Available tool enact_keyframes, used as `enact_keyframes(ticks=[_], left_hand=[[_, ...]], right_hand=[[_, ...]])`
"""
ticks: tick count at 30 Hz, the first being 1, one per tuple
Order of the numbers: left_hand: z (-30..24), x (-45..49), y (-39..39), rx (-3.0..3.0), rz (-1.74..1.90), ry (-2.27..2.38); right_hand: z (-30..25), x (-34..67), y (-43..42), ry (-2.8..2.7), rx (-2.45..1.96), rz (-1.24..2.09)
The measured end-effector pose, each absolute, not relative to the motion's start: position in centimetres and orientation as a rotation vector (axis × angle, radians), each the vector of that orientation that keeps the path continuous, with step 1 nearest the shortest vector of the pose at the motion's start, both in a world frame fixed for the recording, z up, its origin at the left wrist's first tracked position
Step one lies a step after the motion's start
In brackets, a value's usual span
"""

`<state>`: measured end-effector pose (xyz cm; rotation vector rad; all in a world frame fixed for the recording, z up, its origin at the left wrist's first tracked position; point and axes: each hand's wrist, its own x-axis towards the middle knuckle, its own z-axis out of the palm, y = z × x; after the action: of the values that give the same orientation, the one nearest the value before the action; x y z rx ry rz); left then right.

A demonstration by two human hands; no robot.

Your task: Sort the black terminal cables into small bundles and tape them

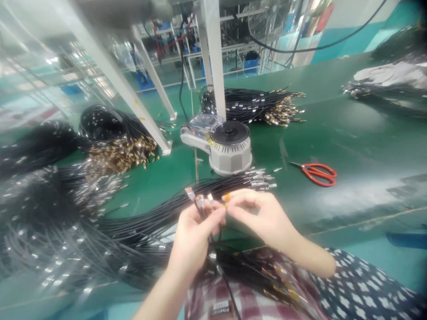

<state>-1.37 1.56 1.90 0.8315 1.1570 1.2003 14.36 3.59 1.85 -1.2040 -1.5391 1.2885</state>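
Observation:
My left hand is closed around a few black cables whose silver connector ends stick up above the fingers. My right hand meets it at the fingertips, thumb and index finger pinched on a small piece of yellow tape. Part of the tape and the cable behind it is hidden by the fingers. Just beyond both hands lies a bundle of black cables, its silver ends pointing right. More cables with yellow-wrapped ends lie across the lap, below the hands.
A white round tape dispenser stands on the green table. Red-handled scissors lie to its right. Black cable heaps fill the left side, and another bundle lies behind the dispenser. White metal posts rise from the table.

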Motion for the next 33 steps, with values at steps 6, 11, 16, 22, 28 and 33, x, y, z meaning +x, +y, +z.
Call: enact_keyframes(ticks=[6, 11, 16, 22, 28, 33], left_hand=[[2.1, -1.2, 1.1, 0.843, 1.223, 1.103], [2.0, -1.0, 0.7, 0.906, 1.233, 1.144], [2.0, -1.0, 0.7, 0.938, 1.200, 1.180], [1.8, -1.2, 0.6, 0.970, 1.174, 1.179], [1.9, -1.2, 0.6, 0.991, 1.150, 1.162], [1.9, -1.2, 0.7, 0.988, 1.146, 1.156]], right_hand=[[2.3, 15.2, 4.7, -1.543, -1.195, 1.182], [3.5, 15.6, 5.2, -1.621, -1.153, 1.253], [4.2, 15.5, 5.3, -1.762, -1.129, 1.271], [4.3, 15.4, 5.6, -1.799, -1.122, 1.297], [4.1, 15.4, 5.6, -1.784, -1.121, 1.309], [4.0, 15.3, 5.6, -1.779, -1.120, 1.289]])
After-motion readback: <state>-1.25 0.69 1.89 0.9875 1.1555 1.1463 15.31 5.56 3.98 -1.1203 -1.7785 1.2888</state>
